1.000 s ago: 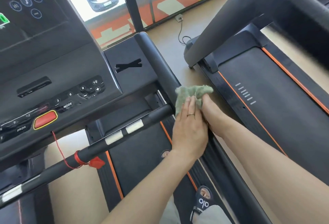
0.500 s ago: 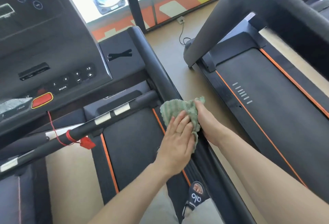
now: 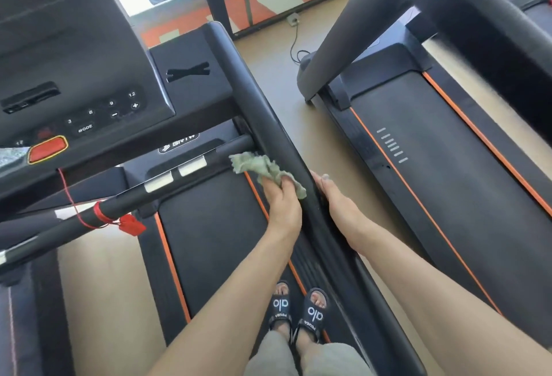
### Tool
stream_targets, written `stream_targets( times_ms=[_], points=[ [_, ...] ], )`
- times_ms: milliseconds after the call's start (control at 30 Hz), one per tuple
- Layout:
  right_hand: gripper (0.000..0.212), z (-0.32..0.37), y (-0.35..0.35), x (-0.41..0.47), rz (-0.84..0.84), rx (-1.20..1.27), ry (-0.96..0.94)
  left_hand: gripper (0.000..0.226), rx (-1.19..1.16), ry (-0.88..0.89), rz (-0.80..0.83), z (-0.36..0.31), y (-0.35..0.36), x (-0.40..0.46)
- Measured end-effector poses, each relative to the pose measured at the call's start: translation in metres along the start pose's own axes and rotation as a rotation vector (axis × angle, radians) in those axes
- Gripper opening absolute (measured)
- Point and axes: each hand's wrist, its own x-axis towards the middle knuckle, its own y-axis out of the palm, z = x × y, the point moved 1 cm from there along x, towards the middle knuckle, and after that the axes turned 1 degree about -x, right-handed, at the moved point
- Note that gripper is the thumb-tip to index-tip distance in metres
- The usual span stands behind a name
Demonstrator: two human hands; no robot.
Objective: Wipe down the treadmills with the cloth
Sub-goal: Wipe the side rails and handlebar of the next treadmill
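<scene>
Two hands at work on one treadmill handrail (image 3: 277, 142), the dark sloping bar on the right side of the near machine.

Item: cloth (image 3: 263, 169), green, crumpled. Location: bunched against the inner face of the handrail, just below where the crossbar (image 3: 125, 205) meets it, over the orange-edged belt (image 3: 215, 226).

Item: left hand (image 3: 283, 205). Grip: fingers curled round the lower part of the cloth, clenching it; the upper part fans out loose above the knuckles. Forearm reaches up from lower left, wrist nearly straight.

Item: right hand (image 3: 337, 199). Grip: released; fingers lie straight along the outer side of the handrail, holding nothing, apparently bracing. Forearm stretches in from lower right.

Risks, as judged:
- Loose upper flap may bunch or slip, so that bare knuckles and not cloth rub the bar.
- Red safety cord (image 3: 71, 196) and clip (image 3: 131, 224) hang on the crossbar nearby; a wide sweep to the left could snag them.
- Console buttons (image 3: 107, 112) sit close above; a stray pass might press one.
- Sandalled feet (image 3: 298, 313) stand on the belt edge; leaning forward could unsettle balance.
</scene>
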Motion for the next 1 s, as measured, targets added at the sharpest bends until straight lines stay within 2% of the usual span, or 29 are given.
stream_targets(
  times_ms=[100,167,267,333,433,500,600,667,767,833,900,967,1000],
  points=[
    [0.046,-0.001,0.003,0.002,0.002,0.018,0.024,0.052,0.051,-0.23,0.139,0.023,0.0,-0.042],
    [0.05,-0.002,0.003,0.001,0.002,0.031,0.025,0.055,0.121,-0.334,0.219,0.026,0.006,-0.07],
    [0.052,0.003,0.005,-0.004,-0.02,0.039,0.031,0.06,0.102,-0.324,0.158,0.01,0.005,-0.053],
    [0.053,0.005,0.003,-0.007,-0.03,0.066,0.039,0.074,0.225,-0.167,0.085,-0.011,0.001,-0.015],
    [0.056,-0.002,-0.003,-0.013,0.003,0.126,0.061,0.061,0.373,0.125,0.001,-0.032,-0.002,0.019],
    [0.058,-0.013,-0.009,-0.016,0.057,0.155,0.081,0.067,0.488,0.318,0.008,-0.023,-0.006,0.013],
    [0.047,-0.034,-0.015,-0.032,0.084,0.194,0.078,0.056,0.949,0.767,0.162,0.022,-0.013,-0.035],
    [0.034,-0.045,-0.02,-0.048,0.024,0.166,0.071,0.051,1.128,0.937,0.321,0.039,-0.018,-0.071],
    [0.033,-0.067,-0.026,-0.07,-0.005,0.012,0.035,0.041,1.203,1.081,0.499,0.019,-0.024,-0.068],
    [0.039,-0.08,-0.031,-0.082,-0.036,-0.094,0.163,0.041,1.311,1.165,0.553,-0.005,-0.023,-0.042],
    [0.049,-0.084,-0.035,-0.096,0.015,-0.103,0.338,0.055,1.416,1.077,0.515,-0.031,-0.018,-0.014],
    [0.053,-0.083,-0.035,-0.099,0.007,-0.11,0.372,0.064,1.392,0.966,0.398,-0.039,-0.007,-0.003],
    [0.055,-0.082,-0.035,-0.099,-0.007,-0.107,0.368,0.063,1.396,0.912,0.389,-0.037,0.001,-0.011]
  ],
)
